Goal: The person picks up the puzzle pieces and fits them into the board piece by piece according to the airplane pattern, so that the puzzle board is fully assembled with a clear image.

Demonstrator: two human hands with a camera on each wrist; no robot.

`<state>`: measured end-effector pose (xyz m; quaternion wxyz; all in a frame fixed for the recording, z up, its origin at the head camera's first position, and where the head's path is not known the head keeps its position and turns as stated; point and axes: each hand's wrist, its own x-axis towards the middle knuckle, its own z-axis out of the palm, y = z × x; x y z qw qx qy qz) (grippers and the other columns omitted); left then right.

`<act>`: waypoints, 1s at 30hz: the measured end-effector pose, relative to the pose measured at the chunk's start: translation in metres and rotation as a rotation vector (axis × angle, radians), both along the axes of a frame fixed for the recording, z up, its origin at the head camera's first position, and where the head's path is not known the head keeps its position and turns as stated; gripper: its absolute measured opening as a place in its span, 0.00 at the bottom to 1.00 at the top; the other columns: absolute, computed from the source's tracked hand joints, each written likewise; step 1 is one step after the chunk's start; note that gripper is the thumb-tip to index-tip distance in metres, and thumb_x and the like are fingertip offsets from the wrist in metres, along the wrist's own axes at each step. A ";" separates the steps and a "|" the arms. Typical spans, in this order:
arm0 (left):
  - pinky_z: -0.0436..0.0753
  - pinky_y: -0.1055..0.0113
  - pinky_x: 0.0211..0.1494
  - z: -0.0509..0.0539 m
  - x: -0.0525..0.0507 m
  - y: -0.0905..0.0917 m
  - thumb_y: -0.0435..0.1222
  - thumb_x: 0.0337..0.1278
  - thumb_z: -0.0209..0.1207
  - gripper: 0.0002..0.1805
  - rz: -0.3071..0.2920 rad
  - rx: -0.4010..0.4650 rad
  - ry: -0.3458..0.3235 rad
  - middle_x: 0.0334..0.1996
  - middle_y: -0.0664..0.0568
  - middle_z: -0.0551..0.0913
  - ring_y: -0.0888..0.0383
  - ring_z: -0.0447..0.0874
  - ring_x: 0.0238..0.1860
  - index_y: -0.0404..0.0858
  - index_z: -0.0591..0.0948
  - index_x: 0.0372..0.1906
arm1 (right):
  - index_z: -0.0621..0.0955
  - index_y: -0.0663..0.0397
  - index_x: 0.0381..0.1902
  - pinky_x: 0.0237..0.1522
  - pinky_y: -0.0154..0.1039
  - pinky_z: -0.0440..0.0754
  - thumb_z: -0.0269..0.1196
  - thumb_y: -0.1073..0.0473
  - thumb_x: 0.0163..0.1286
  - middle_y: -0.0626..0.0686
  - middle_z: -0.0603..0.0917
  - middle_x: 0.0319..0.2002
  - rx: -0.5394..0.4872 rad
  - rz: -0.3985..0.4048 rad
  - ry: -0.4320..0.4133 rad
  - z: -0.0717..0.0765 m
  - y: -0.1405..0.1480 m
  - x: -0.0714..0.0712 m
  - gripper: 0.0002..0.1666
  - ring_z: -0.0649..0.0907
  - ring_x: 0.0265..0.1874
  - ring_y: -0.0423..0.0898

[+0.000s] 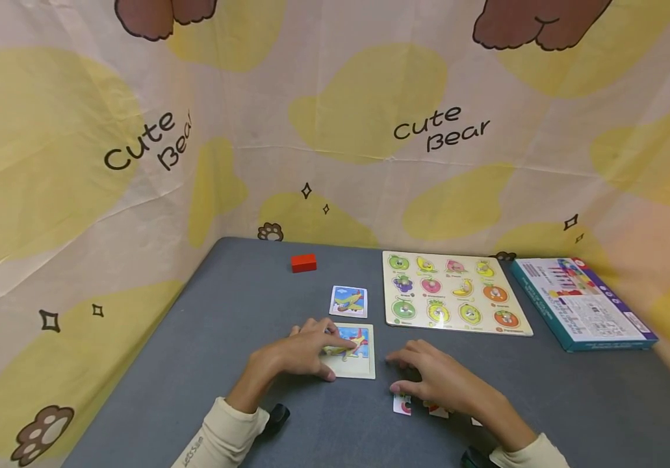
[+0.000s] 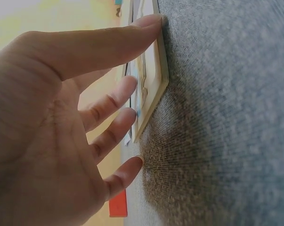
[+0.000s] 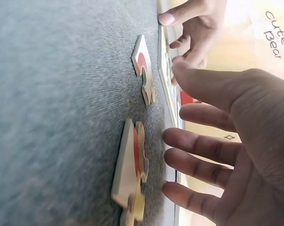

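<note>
My left hand [image 1: 305, 350] rests on a small wooden puzzle tray [image 1: 358, 369], its index finger stretched over airplane puzzle pieces [image 1: 364, 337] in the tray's far part. The near part of the tray shows bare wood, and the thumb [image 2: 149, 21] touches the near edge. Just behind the tray lies an airplane picture card [image 1: 349, 302]. Right of the tray, my right hand [image 1: 437, 374] hovers with loosely bent fingers and nothing between them. Beneath it lie loose jigsaw pieces: one with a red curve [image 3: 142, 60], another [image 3: 127, 165] partly overlapping others; the hand hides some from the head view.
A red block [image 1: 303, 262] sits at the back left. Behind my right hand lies a fruit picture board [image 1: 457, 292], with a teal-edged box [image 1: 586, 305] farther right. A printed cloth [image 1: 340, 117] hangs behind the grey table [image 1: 194, 344].
</note>
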<state>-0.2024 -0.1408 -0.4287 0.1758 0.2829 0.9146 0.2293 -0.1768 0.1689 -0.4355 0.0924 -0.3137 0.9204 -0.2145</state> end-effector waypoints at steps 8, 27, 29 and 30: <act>0.65 0.50 0.59 -0.002 -0.006 -0.005 0.38 0.56 0.75 0.35 -0.005 0.047 -0.020 0.61 0.55 0.76 0.54 0.68 0.58 0.53 0.82 0.71 | 0.87 0.41 0.60 0.47 0.42 0.78 0.73 0.30 0.63 0.36 0.79 0.45 0.038 -0.013 -0.016 0.001 0.012 0.014 0.34 0.75 0.44 0.36; 0.65 0.36 0.70 0.004 -0.010 -0.026 0.35 0.47 0.81 0.29 0.109 0.064 -0.065 0.57 0.55 0.76 0.49 0.69 0.62 0.49 0.87 0.58 | 0.88 0.35 0.43 0.47 0.41 0.78 0.74 0.38 0.66 0.32 0.75 0.41 0.032 0.061 0.051 -0.002 0.019 0.021 0.14 0.74 0.43 0.34; 0.63 0.34 0.71 0.004 -0.010 -0.026 0.35 0.46 0.81 0.29 0.114 0.064 -0.068 0.57 0.54 0.76 0.48 0.69 0.62 0.50 0.86 0.58 | 0.88 0.35 0.42 0.48 0.41 0.79 0.75 0.39 0.66 0.32 0.76 0.41 0.032 0.072 0.053 -0.001 0.019 0.021 0.13 0.74 0.44 0.34; 0.63 0.33 0.71 0.004 -0.010 -0.026 0.35 0.46 0.81 0.29 0.116 0.064 -0.069 0.57 0.54 0.76 0.48 0.69 0.63 0.50 0.86 0.57 | 0.88 0.35 0.42 0.49 0.41 0.79 0.75 0.40 0.67 0.32 0.76 0.41 0.032 0.076 0.052 -0.001 0.019 0.021 0.12 0.74 0.44 0.34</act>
